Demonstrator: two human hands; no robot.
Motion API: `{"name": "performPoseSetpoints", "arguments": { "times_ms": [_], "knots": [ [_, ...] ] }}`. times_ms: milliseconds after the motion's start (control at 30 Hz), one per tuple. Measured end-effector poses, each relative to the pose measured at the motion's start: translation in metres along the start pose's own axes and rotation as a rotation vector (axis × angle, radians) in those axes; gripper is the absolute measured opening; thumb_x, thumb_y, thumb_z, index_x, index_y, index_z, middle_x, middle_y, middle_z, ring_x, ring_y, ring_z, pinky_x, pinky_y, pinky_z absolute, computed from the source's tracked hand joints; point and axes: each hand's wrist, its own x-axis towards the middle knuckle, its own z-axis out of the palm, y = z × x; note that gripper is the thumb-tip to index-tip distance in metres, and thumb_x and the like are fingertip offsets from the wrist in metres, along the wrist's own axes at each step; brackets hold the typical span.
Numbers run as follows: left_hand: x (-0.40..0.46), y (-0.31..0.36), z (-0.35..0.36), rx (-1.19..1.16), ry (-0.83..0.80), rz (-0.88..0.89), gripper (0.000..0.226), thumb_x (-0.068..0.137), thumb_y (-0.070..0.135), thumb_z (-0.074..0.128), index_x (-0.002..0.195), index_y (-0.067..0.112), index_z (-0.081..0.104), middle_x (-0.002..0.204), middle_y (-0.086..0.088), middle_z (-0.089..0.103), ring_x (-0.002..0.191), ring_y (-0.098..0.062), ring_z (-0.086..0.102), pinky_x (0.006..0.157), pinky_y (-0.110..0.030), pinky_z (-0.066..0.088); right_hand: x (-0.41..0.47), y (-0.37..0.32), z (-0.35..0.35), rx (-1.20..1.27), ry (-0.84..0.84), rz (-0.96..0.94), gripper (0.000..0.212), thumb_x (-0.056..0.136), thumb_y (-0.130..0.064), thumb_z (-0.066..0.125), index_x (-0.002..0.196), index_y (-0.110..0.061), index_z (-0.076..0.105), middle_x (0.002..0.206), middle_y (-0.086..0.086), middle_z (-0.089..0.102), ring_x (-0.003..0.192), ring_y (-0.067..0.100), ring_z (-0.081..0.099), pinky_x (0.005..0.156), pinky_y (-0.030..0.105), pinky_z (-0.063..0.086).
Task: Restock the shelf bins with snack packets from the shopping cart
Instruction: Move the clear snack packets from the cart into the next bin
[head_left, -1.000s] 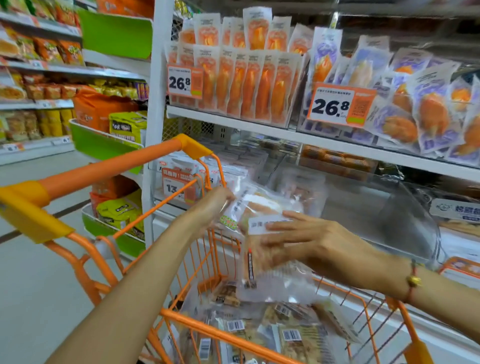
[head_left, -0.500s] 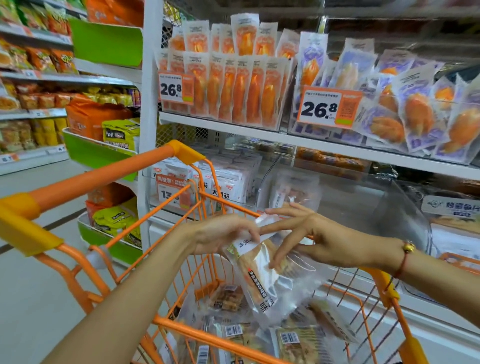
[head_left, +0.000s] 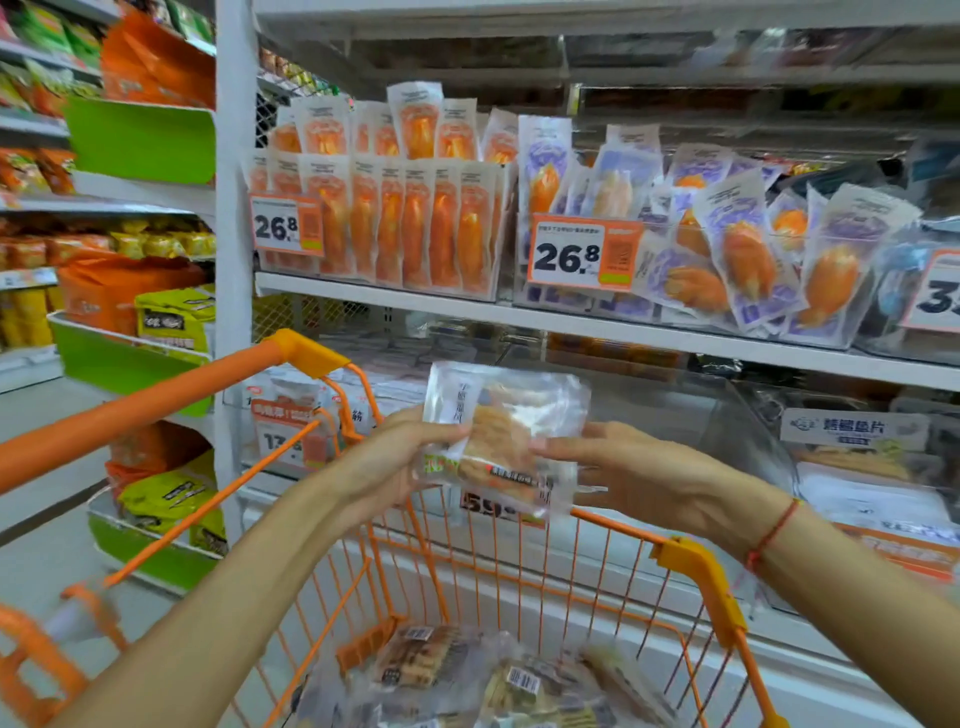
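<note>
While both hands are pinching one snack packet (head_left: 501, 441) above the cart (head_left: 696, 571):
Left hand (head_left: 387, 462) and right hand (head_left: 631, 470) are gripping its side edges; the clear bin (head_left: 727, 415) is lying just beyond (slightly right).

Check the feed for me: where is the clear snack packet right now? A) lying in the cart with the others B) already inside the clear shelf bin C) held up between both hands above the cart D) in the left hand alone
C: the clear snack packet is gripped by the left hand on one edge and the right hand on the other, raised above the orange cart.
</note>
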Motion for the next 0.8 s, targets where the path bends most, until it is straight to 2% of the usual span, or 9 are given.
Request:
{"name": "performPoseSetpoints", "arguments": {
  "times_ms": [133, 233, 267, 367, 400, 467, 567, 667, 800],
  "knots": [
    [0.037, 0.015, 0.015, 0.143, -0.045, 0.055, 0.028, 0.096, 0.009, 0.052, 0.12, 0.017, 0.061, 0.105, 0.0, 0.073, 0.096, -0.014, 0.069, 0.079, -0.028, 0.058, 0.036, 0.005, -0.019, -0.018, 0.168, -0.037, 0.041, 0.078, -0.014, 0.076, 0.117, -0.011, 0.063, 0.112, 0.005, 0.069, 0.108, 0.02, 0.062, 0.098, 0.037, 0.046],
    [0.068, 0.017, 0.022, 0.469, -0.062, 0.079, 0.032, 0.094, 0.018, 0.058, 0.125, 0.022, 0.051, 0.113, 0.01, 0.062, 0.097, -0.003, 0.06, 0.077, -0.015, 0.051, 0.054, 0.019, -0.04, -0.036, 0.307, -0.043, 0.044, 0.072, -0.009, 0.08, 0.113, -0.012, 0.065, 0.109, 0.007, 0.069, 0.103, 0.022, 0.063, 0.09, 0.038, 0.053],
    [0.081, 0.015, 0.023, 0.594, -0.042, 0.083, 0.037, 0.09, 0.025, 0.064, 0.124, 0.024, 0.05, 0.115, 0.01, 0.059, 0.1, -0.004, 0.058, 0.079, -0.016, 0.049, 0.06, 0.025, -0.047, -0.071, 0.367, -0.075, 0.046, 0.069, -0.009, 0.082, 0.112, -0.015, 0.066, 0.107, 0.006, 0.069, 0.1, 0.02, 0.064, 0.087, 0.036, 0.055],
    [0.115, 0.007, 0.024, 0.88, 0.088, 0.167, 0.065, 0.071, 0.04, 0.079, 0.125, 0.022, 0.049, 0.116, 0.001, 0.059, 0.106, -0.022, 0.059, 0.088, -0.041, 0.051, 0.076, 0.044, -0.066, -0.13, 0.468, -0.179, 0.067, 0.056, -0.021, 0.088, 0.117, -0.019, 0.06, 0.109, 0.002, 0.067, 0.099, 0.016, 0.065, 0.08, 0.03, 0.057],
    [0.124, 0.005, 0.027, 0.965, 0.135, 0.208, 0.073, 0.07, 0.039, 0.081, 0.129, 0.021, 0.042, 0.113, -0.003, 0.06, 0.102, -0.026, 0.059, 0.085, -0.045, 0.05, 0.082, 0.049, -0.07, -0.119, 0.501, -0.19, 0.066, 0.057, -0.02, 0.088, 0.116, -0.018, 0.058, 0.109, 0.001, 0.065, 0.101, 0.016, 0.064, 0.081, 0.032, 0.057],
    [0.138, 0.001, 0.032, 1.213, 0.232, 0.235, 0.092, 0.068, 0.044, 0.081, 0.14, 0.023, 0.029, 0.104, -0.009, 0.061, 0.095, -0.032, 0.06, 0.073, -0.04, 0.049, 0.09, 0.055, -0.073, -0.128, 0.548, -0.198, 0.04, 0.07, -0.003, 0.079, 0.102, -0.017, 0.06, 0.101, 0.002, 0.064, 0.096, 0.019, 0.062, 0.081, 0.037, 0.056],
    [0.152, -0.005, 0.04, 1.623, 0.243, 0.202, 0.093, 0.074, 0.048, 0.075, 0.145, 0.018, 0.024, 0.121, -0.011, 0.06, 0.114, -0.034, 0.055, 0.089, -0.039, 0.043, 0.107, 0.065, -0.075, -0.287, 0.537, -0.083, 0.015, 0.075, -0.001, 0.073, 0.081, -0.011, 0.064, 0.086, 0.008, 0.064, 0.09, 0.027, 0.064, 0.082, 0.045, 0.054],
    [0.162, -0.015, 0.038, 1.802, 0.142, 0.121, 0.077, 0.076, 0.051, 0.071, 0.135, 0.016, 0.036, 0.124, -0.01, 0.059, 0.118, -0.031, 0.053, 0.099, -0.039, 0.034, 0.122, 0.073, -0.077, -0.465, 0.453, 0.059, 0.021, 0.081, -0.013, 0.071, 0.069, -0.017, 0.054, 0.082, 0.004, 0.056, 0.085, 0.022, 0.057, 0.082, 0.04, 0.054],
    [0.17, -0.034, 0.028, 2.102, 0.119, 0.154, 0.074, 0.075, 0.061, 0.066, 0.133, 0.019, 0.046, 0.131, -0.005, 0.053, 0.127, -0.024, 0.04, 0.105, -0.039, 0.024, 0.131, 0.081, -0.069, -0.743, 0.348, 0.11, 0.017, 0.085, -0.034, 0.064, 0.082, -0.018, 0.059, 0.086, 0.004, 0.06, 0.079, 0.024, 0.059, 0.063, 0.032, 0.051]
  ]
}}
